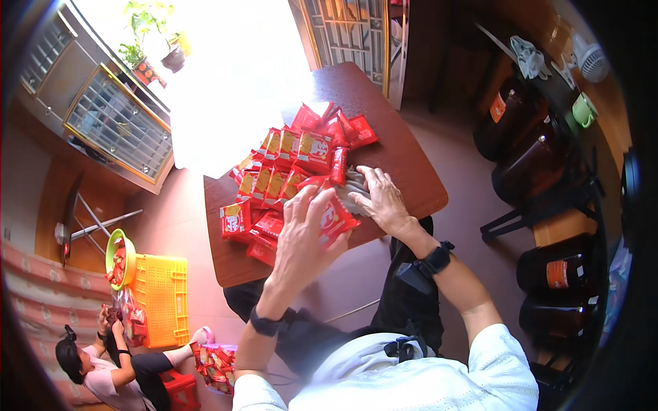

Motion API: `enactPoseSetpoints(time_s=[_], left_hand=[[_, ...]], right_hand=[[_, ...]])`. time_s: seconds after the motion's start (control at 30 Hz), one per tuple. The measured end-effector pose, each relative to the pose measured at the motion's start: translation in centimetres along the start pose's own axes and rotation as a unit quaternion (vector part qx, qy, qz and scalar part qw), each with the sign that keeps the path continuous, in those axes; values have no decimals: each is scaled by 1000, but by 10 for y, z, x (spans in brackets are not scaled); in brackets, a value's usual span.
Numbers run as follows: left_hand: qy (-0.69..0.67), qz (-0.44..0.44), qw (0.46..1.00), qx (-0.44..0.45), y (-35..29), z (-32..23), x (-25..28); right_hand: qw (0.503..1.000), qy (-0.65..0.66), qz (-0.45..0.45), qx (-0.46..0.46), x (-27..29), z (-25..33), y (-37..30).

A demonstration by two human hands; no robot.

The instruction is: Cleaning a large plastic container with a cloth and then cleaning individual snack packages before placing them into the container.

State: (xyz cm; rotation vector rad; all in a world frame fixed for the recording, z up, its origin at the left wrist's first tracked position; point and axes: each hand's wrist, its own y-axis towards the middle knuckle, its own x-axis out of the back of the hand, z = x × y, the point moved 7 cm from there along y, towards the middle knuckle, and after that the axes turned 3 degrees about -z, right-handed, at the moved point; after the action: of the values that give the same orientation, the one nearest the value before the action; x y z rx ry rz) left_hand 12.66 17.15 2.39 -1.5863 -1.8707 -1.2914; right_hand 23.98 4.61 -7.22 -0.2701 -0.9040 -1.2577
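Note:
Many glossy red packets [312, 152] lie piled and lined up in overlapping rows on a dark brown wooden table [404, 154]. My left hand [296, 240] is closed round a red packet [337, 218] at the near edge of the pile, its fingers bent over the top. To its right, my right hand [385, 204] has its fingers apart and holds nothing that I can see. Its fingertips are beside a crumpled grey thing [354, 185], partly hidden, whose kind I cannot make out.
At lower left a person [103, 366] sits on a red stool [179, 390] beside a yellow crate [162, 301], a green basin [122, 257] and a bag of red packets [216, 366]. Large dark jars [531, 164] stand along the right. Bright glare covers the table's far left.

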Motion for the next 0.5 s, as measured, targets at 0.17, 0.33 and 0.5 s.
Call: enactPoseSetpoints(time_s=[0.17,0.33,0.5], left_hand=[[10,-16,1000,-20,18,18,-43],[15,-22,999,-25,23,24,-69],[-2,-28,999,-25,30,36,-72]], right_hand=[[998,13,49,-27,-3,-6,28],[1000,-29,-5,8,21,-3,38],[996,13,85,13,-11,-29,30]])
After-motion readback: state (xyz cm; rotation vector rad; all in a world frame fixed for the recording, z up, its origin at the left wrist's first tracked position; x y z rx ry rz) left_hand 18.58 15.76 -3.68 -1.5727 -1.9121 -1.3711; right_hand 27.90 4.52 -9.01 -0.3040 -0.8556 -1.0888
